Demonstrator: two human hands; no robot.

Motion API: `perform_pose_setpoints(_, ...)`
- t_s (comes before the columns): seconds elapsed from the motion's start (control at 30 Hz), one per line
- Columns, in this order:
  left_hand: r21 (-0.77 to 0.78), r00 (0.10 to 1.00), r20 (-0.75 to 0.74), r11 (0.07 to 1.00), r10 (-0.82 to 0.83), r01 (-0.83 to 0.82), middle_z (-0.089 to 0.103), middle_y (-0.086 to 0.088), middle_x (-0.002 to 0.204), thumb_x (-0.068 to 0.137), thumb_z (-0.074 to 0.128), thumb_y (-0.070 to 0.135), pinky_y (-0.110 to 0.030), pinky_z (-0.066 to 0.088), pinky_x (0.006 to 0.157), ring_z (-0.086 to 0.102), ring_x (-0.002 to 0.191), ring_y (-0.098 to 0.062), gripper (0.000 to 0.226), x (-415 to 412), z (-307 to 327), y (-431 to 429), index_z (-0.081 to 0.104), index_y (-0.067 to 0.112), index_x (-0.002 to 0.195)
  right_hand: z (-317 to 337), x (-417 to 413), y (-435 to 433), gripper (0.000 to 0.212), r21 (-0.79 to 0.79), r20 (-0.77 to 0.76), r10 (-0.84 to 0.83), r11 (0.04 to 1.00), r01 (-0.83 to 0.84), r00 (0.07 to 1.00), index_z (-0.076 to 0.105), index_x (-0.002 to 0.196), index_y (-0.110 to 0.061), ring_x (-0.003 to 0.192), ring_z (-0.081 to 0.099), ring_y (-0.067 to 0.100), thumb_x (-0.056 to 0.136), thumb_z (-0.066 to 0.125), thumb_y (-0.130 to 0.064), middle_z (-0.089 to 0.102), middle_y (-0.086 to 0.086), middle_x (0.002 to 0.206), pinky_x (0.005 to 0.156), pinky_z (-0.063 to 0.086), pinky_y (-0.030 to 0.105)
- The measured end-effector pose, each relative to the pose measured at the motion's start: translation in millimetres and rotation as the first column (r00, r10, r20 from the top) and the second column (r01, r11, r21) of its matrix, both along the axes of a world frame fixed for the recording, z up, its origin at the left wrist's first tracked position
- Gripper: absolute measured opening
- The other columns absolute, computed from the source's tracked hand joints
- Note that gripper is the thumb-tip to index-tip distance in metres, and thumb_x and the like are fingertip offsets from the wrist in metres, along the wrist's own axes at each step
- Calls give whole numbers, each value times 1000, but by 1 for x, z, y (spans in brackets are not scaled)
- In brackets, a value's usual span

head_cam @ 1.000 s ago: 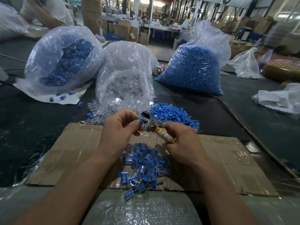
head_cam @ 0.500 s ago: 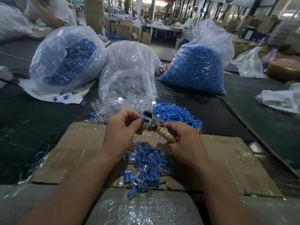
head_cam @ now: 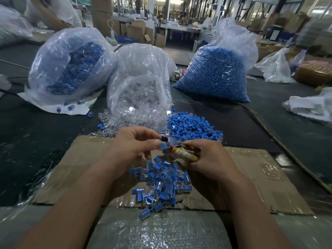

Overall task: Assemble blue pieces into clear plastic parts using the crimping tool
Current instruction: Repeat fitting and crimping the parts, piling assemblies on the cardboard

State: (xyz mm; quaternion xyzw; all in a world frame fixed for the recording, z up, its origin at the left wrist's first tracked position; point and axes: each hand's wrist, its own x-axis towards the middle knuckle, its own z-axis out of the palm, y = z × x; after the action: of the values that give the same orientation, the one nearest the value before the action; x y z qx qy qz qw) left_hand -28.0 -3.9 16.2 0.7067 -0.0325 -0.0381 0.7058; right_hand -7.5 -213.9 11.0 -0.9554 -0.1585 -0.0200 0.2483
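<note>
Pinching a small blue plastic piece [head_cam: 163, 146] between thumb and fingertips, the person's left hand [head_cam: 136, 150] holds it right at the metal head of the crimping tool [head_cam: 172, 142]. The right hand [head_cam: 210, 159] is clenched round the tool's yellowish wrapped handle. Both hands hover over a flat brown cardboard sheet [head_cam: 260, 177] at the near edge of the dark desk [head_cam: 36, 133], just above a heap of blue-and-clear assembled parts [head_cam: 161, 184]. Beyond the cardboard's far edge lie a loose mound of blue pieces [head_cam: 194, 126] and clear plastic parts [head_cam: 125, 117] spilling from an open transparent bag [head_cam: 140, 69]. A full bag of blue pieces [head_cam: 215, 72] stands toward the far right, and a bag of blue-filled parts [head_cam: 71, 63] toward the far left.
</note>
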Motion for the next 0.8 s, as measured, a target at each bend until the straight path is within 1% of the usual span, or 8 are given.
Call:
perform_pose_setpoints(0.13,52,991,-55,991,-124,127,66,-3,58,56,74,17,-16,39,39,50,41,-6,7,-1,1,-2,71,18,63,-2,1,-1,60,13,-39,7,1000,-6,999,61,115,-33,93,56,6,60,82,-38,66,-12,103,85,48,36)
perform_pose_setpoints(0.27,171,981,-49,966,-188,194,67,-2,61,55,73,22,-19,42,50,54,55,-11,7,-4,0,-4,73,20,62,-6,3,-2,70,-9,-62,4,1000,-4,998,57,121,-33,95,49,4,57,83,-41,62,-13,110,83,43,29)
perform_pose_setpoints(0.33,151,994,-40,982,-106,111,66,0,59,57,72,26,-21,42,48,52,51,-11,7,-4,-1,-5,72,21,62,-6,3,-3,65,-14,-83,16,1000,-18,996,59,117,-33,96,49,5,57,82,-43,59,-13,105,80,41,29)
perform_pose_setpoints(0.43,170,975,73,961,211,-220,63,5,58,72,70,17,-13,42,43,51,43,2,8,3,-6,-1,68,21,66,-4,4,-4,64,-22,-104,28,999,-30,994,60,114,-30,93,46,6,56,82,-45,53,-13,100,73,38,28)
perform_pose_setpoints(0.5,247,901,197,870,386,-426,63,7,69,81,65,9,-14,45,51,57,56,3,11,8,-10,2,67,20,80,-5,5,-5,71,-34,-104,31,999,-35,994,57,120,-29,93,44,5,56,82,-46,53,-11,104,71,34,25)
perform_pose_setpoints(0.6,339,823,279,752,494,-566,65,1,100,88,56,4,-27,45,82,58,91,-11,23,13,-16,4,66,14,106,-3,5,-6,76,-34,-122,41,998,-46,992,52,127,-29,96,43,5,59,82,-45,51,-11,108,69,33,19)
perform_pose_setpoints(0.7,509,815,392,637,427,-579,54,-6,124,90,51,3,-31,33,96,47,114,-17,34,19,-23,9,60,16,120,-2,4,-8,74,2,-147,47,999,-48,988,53,128,-28,100,46,7,61,81,-44,52,-10,110,75,34,22)
perform_pose_setpoints(0.8,654,861,403,559,311,-509,42,-7,140,91,51,11,-36,22,108,32,131,-22,41,27,-28,13,50,19,132,-2,3,-10,64,32,-144,43,999,-38,989,54,126,-29,99,46,5,68,75,-46,54,-10,114,73,34,20)
